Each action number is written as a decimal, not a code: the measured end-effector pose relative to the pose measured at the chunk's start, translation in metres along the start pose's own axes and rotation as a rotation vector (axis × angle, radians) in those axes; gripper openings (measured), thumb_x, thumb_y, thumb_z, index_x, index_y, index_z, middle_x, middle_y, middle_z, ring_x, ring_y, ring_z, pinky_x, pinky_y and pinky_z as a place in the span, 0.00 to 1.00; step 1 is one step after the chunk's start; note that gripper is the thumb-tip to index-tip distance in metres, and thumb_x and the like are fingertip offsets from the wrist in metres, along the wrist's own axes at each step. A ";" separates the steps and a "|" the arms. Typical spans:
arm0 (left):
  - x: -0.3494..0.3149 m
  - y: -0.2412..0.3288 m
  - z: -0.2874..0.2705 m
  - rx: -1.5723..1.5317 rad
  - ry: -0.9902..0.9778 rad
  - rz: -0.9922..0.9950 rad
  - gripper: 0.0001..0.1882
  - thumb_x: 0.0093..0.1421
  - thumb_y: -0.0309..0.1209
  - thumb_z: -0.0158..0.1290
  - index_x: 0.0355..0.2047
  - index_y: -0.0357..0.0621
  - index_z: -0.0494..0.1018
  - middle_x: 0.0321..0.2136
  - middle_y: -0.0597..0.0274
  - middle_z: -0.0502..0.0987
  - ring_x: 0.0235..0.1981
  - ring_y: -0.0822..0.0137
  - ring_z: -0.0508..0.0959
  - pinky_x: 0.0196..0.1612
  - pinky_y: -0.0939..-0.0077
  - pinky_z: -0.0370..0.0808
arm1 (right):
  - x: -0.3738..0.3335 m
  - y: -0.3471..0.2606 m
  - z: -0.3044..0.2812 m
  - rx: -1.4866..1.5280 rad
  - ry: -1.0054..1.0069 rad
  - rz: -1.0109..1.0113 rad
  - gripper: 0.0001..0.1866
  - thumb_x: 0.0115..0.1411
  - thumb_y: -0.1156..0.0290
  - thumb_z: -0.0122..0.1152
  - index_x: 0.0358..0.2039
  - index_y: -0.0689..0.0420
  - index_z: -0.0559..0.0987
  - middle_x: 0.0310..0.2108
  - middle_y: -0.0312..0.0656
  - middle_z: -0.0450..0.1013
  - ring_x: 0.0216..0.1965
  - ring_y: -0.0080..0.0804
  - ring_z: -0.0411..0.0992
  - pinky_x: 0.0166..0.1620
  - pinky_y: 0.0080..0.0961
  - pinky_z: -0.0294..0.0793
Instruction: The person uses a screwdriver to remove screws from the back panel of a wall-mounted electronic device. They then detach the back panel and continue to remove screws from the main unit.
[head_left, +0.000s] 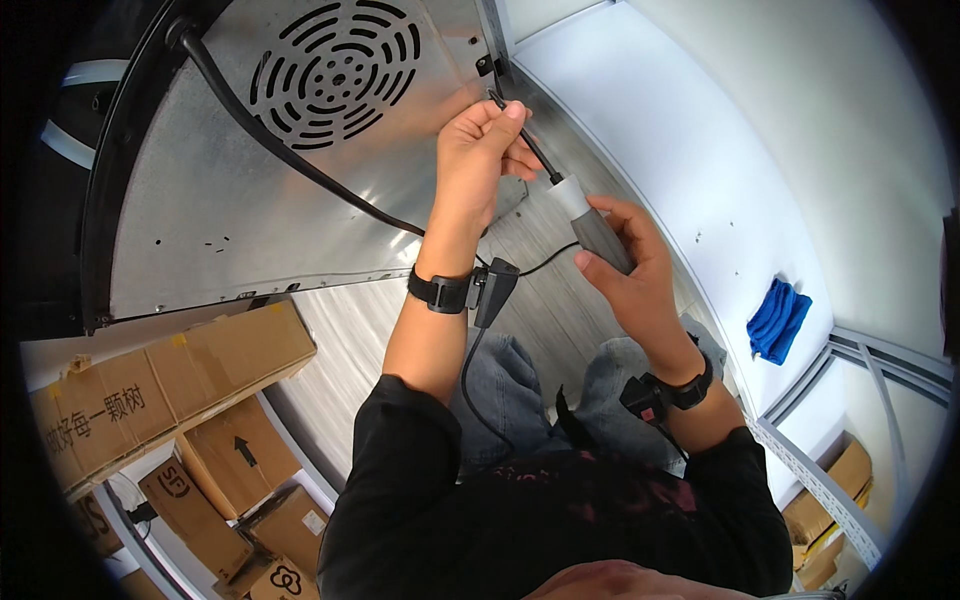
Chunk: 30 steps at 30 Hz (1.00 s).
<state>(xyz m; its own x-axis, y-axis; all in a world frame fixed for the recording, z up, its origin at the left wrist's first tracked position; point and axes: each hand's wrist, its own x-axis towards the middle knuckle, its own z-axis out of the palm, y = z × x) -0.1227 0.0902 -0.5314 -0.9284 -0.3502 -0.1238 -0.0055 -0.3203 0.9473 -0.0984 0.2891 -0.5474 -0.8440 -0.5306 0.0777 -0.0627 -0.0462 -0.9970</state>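
Note:
A screwdriver with a grey handle, a pale collar and a long dark shaft slants up and left toward a metal panel. My right hand is wrapped round its handle. Up near the tip, my left hand has its thumb and fingers closed about the shaft. The tip is by the panel's right edge, below a small black fitting; whether it sits in a screw is too small to tell. Round vent slots pierce the panel. A thick black cord hangs across it and passes behind my left forearm.
Cardboard boxes are stacked at the lower left. A blue cloth lies on the white surface at right. Metal frame rails and more boxes stand at lower right. Thin cables run from the wrist-strapped devices.

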 end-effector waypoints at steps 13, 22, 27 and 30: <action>0.002 -0.003 0.002 0.035 0.004 0.015 0.10 0.63 0.33 0.48 0.31 0.38 0.72 0.21 0.60 0.76 0.16 0.73 0.76 0.18 0.84 0.71 | 0.001 0.008 -0.002 -0.359 0.092 -0.243 0.24 0.58 0.70 0.56 0.55 0.57 0.64 0.35 0.45 0.71 0.21 0.29 0.69 0.22 0.15 0.66; 0.004 -0.005 -0.002 -0.067 -0.024 0.009 0.11 0.62 0.34 0.49 0.32 0.37 0.72 0.21 0.60 0.76 0.16 0.73 0.76 0.19 0.84 0.72 | 0.004 -0.009 -0.018 0.483 -0.136 0.425 0.27 0.55 0.71 0.59 0.54 0.58 0.64 0.30 0.39 0.68 0.34 0.25 0.70 0.26 0.16 0.69; 0.003 -0.002 -0.002 -0.038 -0.032 0.008 0.11 0.62 0.33 0.49 0.34 0.36 0.72 0.21 0.60 0.76 0.17 0.73 0.76 0.19 0.84 0.73 | -0.003 -0.002 -0.002 -0.026 0.022 0.082 0.25 0.59 0.66 0.53 0.55 0.60 0.62 0.31 0.40 0.69 0.35 0.27 0.72 0.20 0.17 0.69; 0.003 -0.002 -0.003 -0.035 -0.038 0.015 0.11 0.62 0.33 0.49 0.35 0.35 0.72 0.21 0.61 0.76 0.18 0.73 0.77 0.19 0.84 0.73 | 0.001 -0.014 -0.004 0.501 0.012 0.446 0.23 0.59 0.69 0.54 0.54 0.59 0.63 0.33 0.40 0.68 0.32 0.25 0.70 0.24 0.16 0.69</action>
<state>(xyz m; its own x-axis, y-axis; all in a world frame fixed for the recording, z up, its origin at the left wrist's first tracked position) -0.1242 0.0873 -0.5347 -0.9418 -0.3216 -0.0974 0.0211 -0.3460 0.9380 -0.1009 0.2928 -0.5332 -0.7377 -0.5808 -0.3442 0.5461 -0.2136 -0.8100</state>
